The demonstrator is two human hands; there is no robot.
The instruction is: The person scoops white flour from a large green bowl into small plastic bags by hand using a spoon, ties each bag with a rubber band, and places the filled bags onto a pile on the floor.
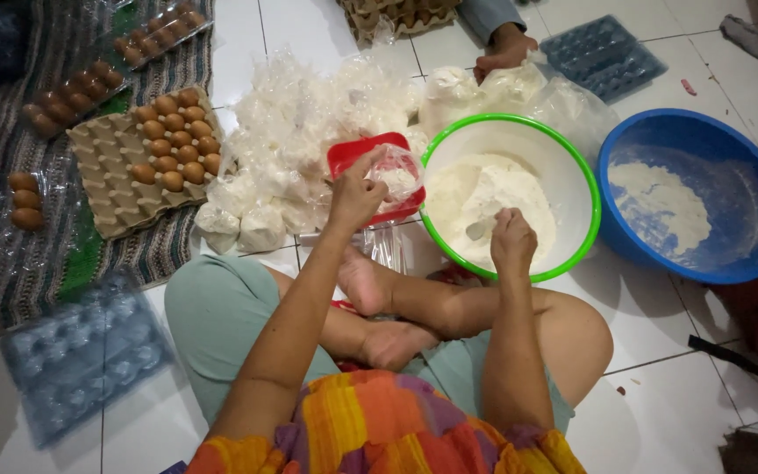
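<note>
1. Sitting cross-legged on the white tiled floor (pixel 660 386), the person works over a green-rimmed white bowl (pixel 572 167) half full of white flour (pixel 493 197).
2. The right hand (pixel 512 241) is down inside the bowl at its near side, its grip closed around a small scoop (pixel 477 230) whose pale end pokes out to the left of the fingers, resting in the flour.
3. The left hand (pixel 357 195) is raised just left of the bowl's rim, its grip pinched narrow on the mouth of a small clear plastic bag (pixel 396 178). The bag hangs to the right of the fingers, with some flour already inside it.
4. The bag sits over a red square container (pixel 353 156), which lies between the bowl and a heap of filled, tied flour bags (pixel 291 149).
5. The two hands are near each other but apart, with the bowl's green rim between them.
6. To the right, touching the green bowl, stands a blue basin (pixel 747 237) with a thin patch of flour on its bottom.
7. On the left, a cardboard egg tray (pixel 116 202) with brown eggs (pixel 173 145) lies on a striped mat (pixel 10 263).
8. At the top, another person's hand (pixel 502 51) rests on more bags.
</note>
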